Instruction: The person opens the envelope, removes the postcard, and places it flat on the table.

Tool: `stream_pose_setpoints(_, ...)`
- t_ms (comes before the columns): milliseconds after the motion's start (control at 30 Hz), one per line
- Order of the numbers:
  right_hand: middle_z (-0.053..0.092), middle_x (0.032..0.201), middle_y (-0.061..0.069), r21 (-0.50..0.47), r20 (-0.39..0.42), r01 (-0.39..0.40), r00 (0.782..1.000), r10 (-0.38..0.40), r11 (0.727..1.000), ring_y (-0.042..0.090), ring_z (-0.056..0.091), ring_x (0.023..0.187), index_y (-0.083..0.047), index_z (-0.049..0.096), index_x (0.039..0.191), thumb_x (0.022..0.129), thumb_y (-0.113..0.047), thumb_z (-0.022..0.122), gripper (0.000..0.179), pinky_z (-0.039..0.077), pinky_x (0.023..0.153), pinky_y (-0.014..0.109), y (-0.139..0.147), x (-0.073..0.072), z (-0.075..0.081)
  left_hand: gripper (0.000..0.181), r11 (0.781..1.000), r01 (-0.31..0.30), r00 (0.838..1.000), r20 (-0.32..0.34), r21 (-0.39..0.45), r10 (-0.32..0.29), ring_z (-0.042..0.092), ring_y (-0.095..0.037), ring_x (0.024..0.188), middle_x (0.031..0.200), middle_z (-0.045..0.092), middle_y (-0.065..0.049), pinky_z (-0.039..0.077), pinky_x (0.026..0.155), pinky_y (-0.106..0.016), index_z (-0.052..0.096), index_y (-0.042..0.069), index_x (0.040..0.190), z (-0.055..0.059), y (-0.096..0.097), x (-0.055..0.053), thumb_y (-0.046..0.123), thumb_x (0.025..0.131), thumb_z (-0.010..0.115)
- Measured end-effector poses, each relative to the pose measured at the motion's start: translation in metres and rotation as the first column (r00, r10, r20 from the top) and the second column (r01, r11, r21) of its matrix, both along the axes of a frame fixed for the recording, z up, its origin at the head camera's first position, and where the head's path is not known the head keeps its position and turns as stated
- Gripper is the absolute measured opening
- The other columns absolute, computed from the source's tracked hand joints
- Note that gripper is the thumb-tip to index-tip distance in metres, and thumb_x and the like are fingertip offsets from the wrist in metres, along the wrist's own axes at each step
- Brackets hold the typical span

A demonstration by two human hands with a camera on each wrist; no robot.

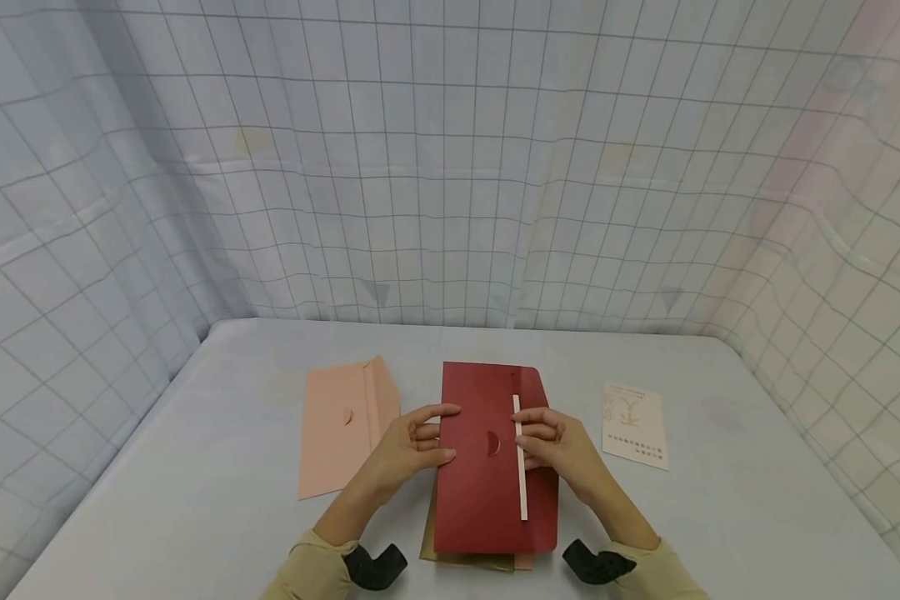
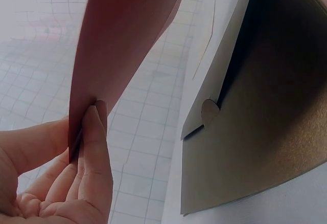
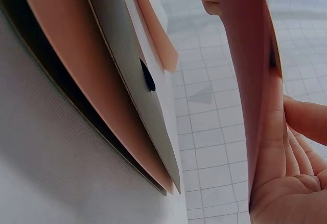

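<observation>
A red envelope (image 1: 472, 500), its flap folded out to the right, is held above the table. My left hand (image 1: 405, 442) pinches its left edge between thumb and fingers, as the left wrist view confirms. Along the opening, a narrow strip of a white card (image 1: 523, 492) sticks out; the rest of the card is hidden inside. My right hand (image 1: 566, 450) grips at that strip, thumb on one side, with fingers behind the envelope's flap side. Beneath the red envelope lies a gold envelope (image 2: 225, 178) with a half-round notch, over a peach envelope (image 3: 87, 81).
To the left, a peach envelope (image 1: 333, 450) lies with its flap spread out. A white card with gold print (image 1: 634, 425) lies flat on the right. The white table (image 1: 727, 517) ends at a gridded cloth wall (image 1: 457, 208).
</observation>
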State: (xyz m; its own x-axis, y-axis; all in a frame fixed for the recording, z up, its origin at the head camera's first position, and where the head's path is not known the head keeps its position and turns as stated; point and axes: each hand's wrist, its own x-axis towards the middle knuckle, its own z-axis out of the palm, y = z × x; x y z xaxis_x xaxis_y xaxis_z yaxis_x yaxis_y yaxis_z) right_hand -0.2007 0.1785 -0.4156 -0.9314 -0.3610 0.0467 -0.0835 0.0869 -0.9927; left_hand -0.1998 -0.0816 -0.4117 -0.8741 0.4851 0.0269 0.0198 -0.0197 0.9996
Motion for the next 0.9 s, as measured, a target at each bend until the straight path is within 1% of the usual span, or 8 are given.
stream_pose_setpoints(233,0.069,0.092,-0.013,0.001,-0.004,-0.006,1.000,0.006,1.000,0.005,0.066,0.073,0.009,0.047,0.126,0.089,-0.011,0.062,0.045,0.057,0.068,0.027,0.0006,0.0003,0.0004,0.062,1.000,0.001,1.000,0.000,0.003,-0.001,0.064,-0.002,0.090,0.125,0.055,-0.031,0.053,0.076,-0.019,0.040,0.002,0.139,0.0014,-0.0011,-0.0001,0.000,0.083,0.066)
stream_pose_setpoints(367,0.069,0.094,-0.010,-0.010,-0.006,-0.012,1.000,0.012,1.000,0.007,0.067,0.074,0.010,0.046,0.126,0.089,-0.011,0.062,0.045,0.057,0.067,0.027,0.0019,0.0005,0.0015,0.062,1.000,-0.001,1.000,-0.002,0.006,0.001,0.065,-0.002,0.090,0.125,0.055,-0.031,0.053,0.076,-0.019,0.040,0.001,0.139,0.0025,-0.0026,-0.0007,0.001,0.083,0.066)
stream_pose_setpoints(467,0.070,0.096,-0.007,-0.013,-0.003,-0.011,1.000,0.011,1.000,0.007,0.068,0.075,0.010,0.046,0.126,0.089,-0.010,0.062,0.046,0.057,0.068,0.027,0.0023,0.0003,0.0024,0.062,1.000,-0.007,1.000,-0.002,-0.002,0.007,0.064,-0.002,0.089,0.124,0.057,-0.029,0.053,0.076,-0.019,0.040,0.001,0.139,0.0030,-0.0034,-0.0011,0.001,0.083,0.066)
stream_pose_setpoints(567,0.070,0.097,-0.006,-0.011,-0.002,-0.006,1.000,0.006,1.000,0.007,0.068,0.075,0.011,0.046,0.126,0.089,-0.010,0.062,0.045,0.057,0.068,0.027,0.0026,0.0001,0.0031,0.061,1.000,-0.017,1.000,0.000,-0.008,0.017,0.064,-0.001,0.086,0.118,0.062,-0.023,0.052,0.076,-0.019,0.039,0.002,0.139,0.0028,-0.0037,-0.0015,-0.001,0.083,0.065)
stream_pose_setpoints(700,0.070,0.096,-0.006,-0.004,0.000,0.001,1.000,-0.001,1.000,0.007,0.068,0.075,0.010,0.046,0.126,0.089,-0.010,0.062,0.045,0.057,0.068,0.027,0.0028,-0.0002,0.0033,0.061,1.000,-0.029,1.000,0.006,-0.010,0.029,0.063,-0.002,0.081,0.106,0.067,-0.008,0.053,0.075,-0.020,0.039,0.002,0.139,0.0020,-0.0043,-0.0020,0.000,0.083,0.065)
stream_pose_setpoints(800,0.070,0.099,0.000,0.006,-0.005,0.003,1.000,-0.003,1.000,0.007,0.068,0.076,0.010,0.046,0.126,0.089,-0.010,0.062,0.045,0.057,0.068,0.027,0.0031,-0.0004,0.0038,0.062,1.000,-0.029,1.000,0.007,-0.007,0.029,0.061,-0.002,0.079,0.098,0.066,0.001,0.052,0.075,-0.020,0.039,0.002,0.139,0.0020,-0.0048,-0.0021,0.001,0.083,0.066)
stream_pose_setpoints(900,0.070,0.102,0.006,0.017,-0.010,0.010,1.000,-0.009,1.000,0.007,0.067,0.076,0.009,0.047,0.126,0.089,-0.011,0.062,0.045,0.057,0.068,0.027,0.0035,-0.0006,0.0044,0.064,1.000,-0.024,1.000,0.005,-0.003,0.024,0.061,-0.002,0.078,0.096,0.066,0.004,0.052,0.074,-0.019,0.039,0.002,0.140,0.0026,-0.0053,-0.0021,0.001,0.083,0.066)
